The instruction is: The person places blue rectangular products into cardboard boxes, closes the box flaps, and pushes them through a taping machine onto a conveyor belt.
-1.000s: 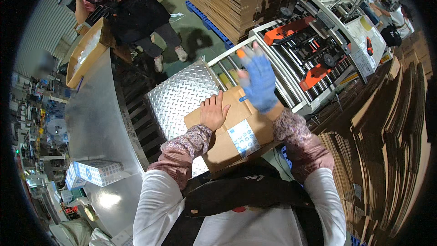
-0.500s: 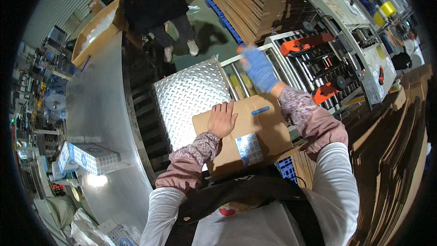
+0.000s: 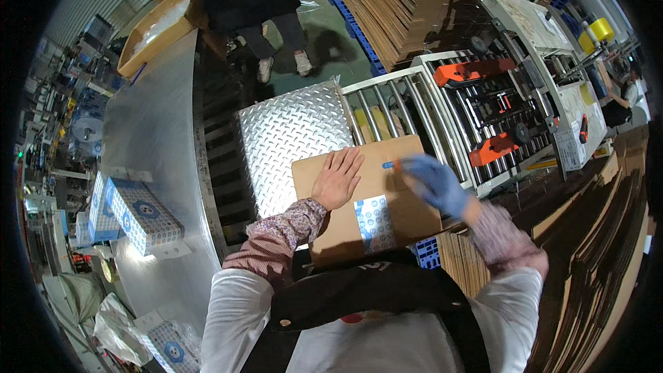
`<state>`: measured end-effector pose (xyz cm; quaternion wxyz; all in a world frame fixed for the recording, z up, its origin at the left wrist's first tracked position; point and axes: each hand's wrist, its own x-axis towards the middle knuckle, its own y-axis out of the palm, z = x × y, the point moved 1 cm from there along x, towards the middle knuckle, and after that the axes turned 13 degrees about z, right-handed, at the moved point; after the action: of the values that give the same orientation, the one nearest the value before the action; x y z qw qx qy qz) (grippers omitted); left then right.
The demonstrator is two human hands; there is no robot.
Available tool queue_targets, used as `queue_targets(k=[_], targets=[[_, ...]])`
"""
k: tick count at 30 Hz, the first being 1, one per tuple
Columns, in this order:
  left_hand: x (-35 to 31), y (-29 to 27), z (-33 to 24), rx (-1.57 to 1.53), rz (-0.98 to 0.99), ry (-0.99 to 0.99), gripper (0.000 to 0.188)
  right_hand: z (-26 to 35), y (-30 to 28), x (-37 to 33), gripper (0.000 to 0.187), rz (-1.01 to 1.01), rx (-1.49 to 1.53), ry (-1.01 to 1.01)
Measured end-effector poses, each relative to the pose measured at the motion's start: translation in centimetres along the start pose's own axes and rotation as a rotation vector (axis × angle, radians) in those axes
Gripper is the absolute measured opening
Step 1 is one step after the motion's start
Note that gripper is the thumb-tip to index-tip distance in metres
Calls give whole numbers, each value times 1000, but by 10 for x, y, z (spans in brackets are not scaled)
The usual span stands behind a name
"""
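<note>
A brown cardboard box lies in front of me, partly over the metal plate. On its top are a blue-and-white patterned patch and a small oblong blue spot. My left hand, bare, rests flat on the box's left part with its fingers stretched out. My right hand, in a blue glove, is over the box's right side, with its fingertips near the blue spot. Motion smears its fingers, and something orange shows at their tips; I cannot make out what it is.
The diamond-pattern metal plate adjoins a roller conveyor leading to a machine with orange arms. Patterned cartons stand on the steel table at left. Cardboard stacks line the right. Another person stands ahead.
My right hand has come back from above the conveyor, down and toward me, to the box's right side. My left hand stays flat on the box. The view has shifted slightly.
</note>
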<state>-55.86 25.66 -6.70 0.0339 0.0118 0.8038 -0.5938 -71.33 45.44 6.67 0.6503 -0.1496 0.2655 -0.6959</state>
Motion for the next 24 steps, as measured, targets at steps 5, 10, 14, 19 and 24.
queue_targets(k=[5,10,14,19,24], targets=[[7,-5,13,-103,79,113,48,26,73,-65,48,-30,-774,-23],[-7,-27,36,-107,324,407,51,-81,122,21,53,-343,-708,126],[-66,-15,-6,-80,65,-104,45,-102,120,17,55,-503,-929,366],[-84,16,-14,-406,-350,-436,48,-124,113,-19,55,-705,-528,710],[-90,33,-5,-1154,-396,-683,61,-139,105,-40,34,-884,-111,636]])
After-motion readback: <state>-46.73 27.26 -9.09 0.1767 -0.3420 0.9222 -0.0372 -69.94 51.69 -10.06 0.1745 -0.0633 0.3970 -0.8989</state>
